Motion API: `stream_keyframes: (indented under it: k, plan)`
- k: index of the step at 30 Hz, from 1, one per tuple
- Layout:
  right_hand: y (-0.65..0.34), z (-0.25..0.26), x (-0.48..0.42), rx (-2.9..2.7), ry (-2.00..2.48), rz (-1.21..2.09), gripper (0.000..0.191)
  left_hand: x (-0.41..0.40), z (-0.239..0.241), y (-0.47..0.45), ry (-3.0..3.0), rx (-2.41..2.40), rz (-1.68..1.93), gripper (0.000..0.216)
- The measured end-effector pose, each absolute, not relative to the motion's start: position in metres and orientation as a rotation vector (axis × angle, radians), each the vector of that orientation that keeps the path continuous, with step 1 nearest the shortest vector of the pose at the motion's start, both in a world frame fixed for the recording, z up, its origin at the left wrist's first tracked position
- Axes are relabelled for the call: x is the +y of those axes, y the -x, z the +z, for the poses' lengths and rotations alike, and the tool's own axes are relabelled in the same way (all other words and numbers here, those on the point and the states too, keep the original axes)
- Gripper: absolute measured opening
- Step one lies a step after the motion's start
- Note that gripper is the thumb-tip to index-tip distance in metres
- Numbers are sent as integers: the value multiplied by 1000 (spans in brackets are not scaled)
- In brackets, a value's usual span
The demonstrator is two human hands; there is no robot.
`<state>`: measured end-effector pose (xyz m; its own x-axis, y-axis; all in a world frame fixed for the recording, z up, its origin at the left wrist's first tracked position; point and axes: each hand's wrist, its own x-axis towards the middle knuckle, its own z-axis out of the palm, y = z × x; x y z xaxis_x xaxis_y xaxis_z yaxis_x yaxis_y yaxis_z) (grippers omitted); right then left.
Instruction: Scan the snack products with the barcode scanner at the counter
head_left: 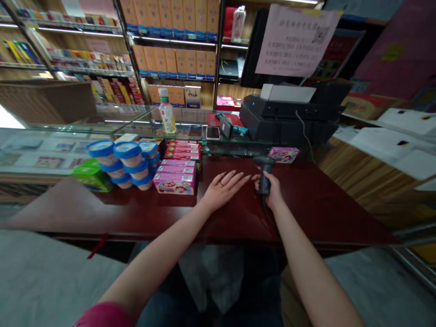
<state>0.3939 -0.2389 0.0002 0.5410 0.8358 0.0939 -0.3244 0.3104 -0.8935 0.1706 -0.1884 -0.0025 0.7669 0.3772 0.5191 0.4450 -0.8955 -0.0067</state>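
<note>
Scanner [264,184], just one, in dark plastic with broad head and straight handle, upright above the glossy reddish-brown tabletop [235,223], slim cord [267,210] trailing down. Right grip [274,190] wrapped around the handle. Left grip [220,192] spread flat, palm down, one ring [222,184] on a finger, fingertips near the scanner. Farther left, flat-sided pink cartons [174,187] beside two front stacks of round, blue-lidded tubs [131,160], three in each. Beyond the scanner, one single carton [284,155], also pink.
</note>
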Motion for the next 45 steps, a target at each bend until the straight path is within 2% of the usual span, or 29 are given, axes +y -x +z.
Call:
stream_keyframes:
  k: [4, 8, 14, 16, 22, 26, 30, 36, 41, 45]
  plan:
    - [-342, 3, -251, -729, 956, 1069, 51, -211, 1, -102, 2848, -720, -743, 77]
    - [-301, 5, -260, -812, 920, 1251, 51, -210, 1, -39, 2686, -1032, -894, 71]
    - [-277, 5, -265, -951, 932, 1329, 51, -196, 7, 11, 2421, -1490, -902, 82]
    - [-278, 4, -267, -959, 937, 1330, 53, -193, 6, 14, 2385, -1545, -909, 80]
    - [-285, 4, -268, -833, 935, 1306, 42, -192, 1, 16, 2481, -1316, -1030, 56]
    - [-294, 9, -266, -682, 905, 1267, 37, -190, 0, 18, 2654, -992, -955, 44]
    - [-319, 15, -270, -584, 926, 1243, 43, -193, 0, 9, 2708, -703, -887, 42]
    - [-373, 20, -275, -502, 956, 1190, 47, -196, -3, -50, 2697, -570, -863, 42]
    - [-401, 16, -272, -446, 866, 1147, 40, -178, -6, -127, 2715, -603, -800, 45]
    - [-406, 10, -268, -473, 857, 1126, 26, -147, -5, -177, 2726, -700, -810, 45]
